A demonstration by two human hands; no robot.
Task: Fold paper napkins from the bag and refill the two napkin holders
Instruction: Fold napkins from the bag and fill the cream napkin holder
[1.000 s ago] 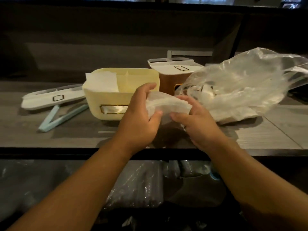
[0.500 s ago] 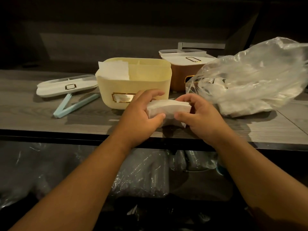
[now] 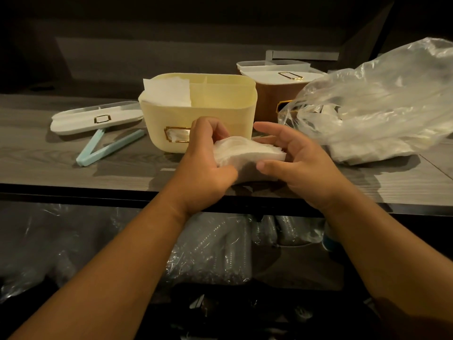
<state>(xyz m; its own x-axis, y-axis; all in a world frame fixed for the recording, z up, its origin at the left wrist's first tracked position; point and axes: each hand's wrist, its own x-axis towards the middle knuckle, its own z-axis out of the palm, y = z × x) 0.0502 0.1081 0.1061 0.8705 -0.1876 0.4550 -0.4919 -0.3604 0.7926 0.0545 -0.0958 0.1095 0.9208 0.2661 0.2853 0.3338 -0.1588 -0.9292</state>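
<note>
While folding: left hand (image 3: 203, 165) is gripping the napkin stack (image 3: 245, 153); right hand (image 3: 301, 163) is hovering loose beside it.
Stack: sitting between both hands, just before the yellow holder (image 3: 215, 119).
Tip: square edges first, honestly.

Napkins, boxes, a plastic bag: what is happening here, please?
A person is refilling napkin holders at a wooden counter. The left hand grips a stack of napkins, and the right hand steadies it with loose fingers. The yellow holder stands open, with napkins in its left compartment only. Its lid lies beside it. The brown holder is closed. The bag lies on the right.
</note>
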